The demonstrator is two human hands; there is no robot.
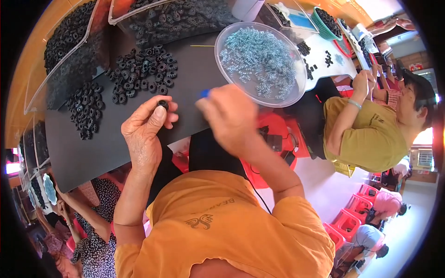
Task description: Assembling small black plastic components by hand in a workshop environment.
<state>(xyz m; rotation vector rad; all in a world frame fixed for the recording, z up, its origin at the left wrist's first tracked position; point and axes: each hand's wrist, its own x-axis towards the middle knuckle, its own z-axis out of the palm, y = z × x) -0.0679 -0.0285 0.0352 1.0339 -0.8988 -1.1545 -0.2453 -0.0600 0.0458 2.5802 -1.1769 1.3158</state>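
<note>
Left hand [143, 127] pinches a small, roundish black plastic part [162, 104] at ten o'clock; steady fingertips help. Right hand [234, 113], near twelve, is blurry, can't tell its grip.

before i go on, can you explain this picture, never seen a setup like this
No machine here, just a person's own bare left hand and right hand. The picture comes from a wide fisheye camera on that person's head, looking down, so straight edges bend near the rim. On the dark table lie piles of small black parts and a round clear tray of pale blue coils. The left hand holds one black part between thumb and fingers. The right hand is blurred, with something blue at its fingertips; whether that is held, I can't tell.
</note>
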